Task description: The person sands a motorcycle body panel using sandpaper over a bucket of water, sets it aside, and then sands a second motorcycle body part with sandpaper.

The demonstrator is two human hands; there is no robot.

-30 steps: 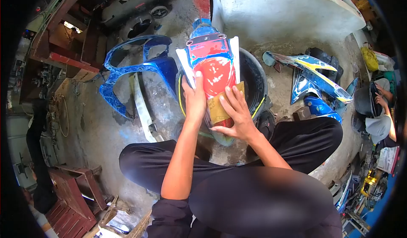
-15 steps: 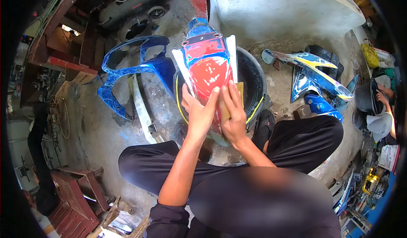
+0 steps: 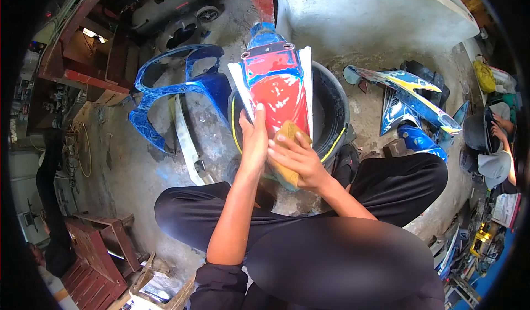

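A red, blue and white motorcycle body panel (image 3: 279,97) lies tilted over a black tub (image 3: 330,97), its narrow blue end pointing away from me. My left hand (image 3: 253,144) grips the panel's near left edge, thumb on the red face. Under the fingers of my right hand (image 3: 301,161) is a yellow-brown sanding pad (image 3: 286,173), pressed on the near end of the panel. Whether the pad is folded sandpaper or a sponge I cannot tell. Worn pale patches show in the red paint.
A blue fairing frame (image 3: 207,86) and a pale curved strip (image 3: 185,139) lie on the floor at left. More fairing pieces (image 3: 406,86) lie at right. A wooden stool (image 3: 99,260) stands at lower left. Another person's hands (image 3: 499,130) are at far right.
My right hand has turned and drawn back with the pad, now slanting across the panel's near end. My left hand has shifted slightly left and lower. The panel stays over the tub.
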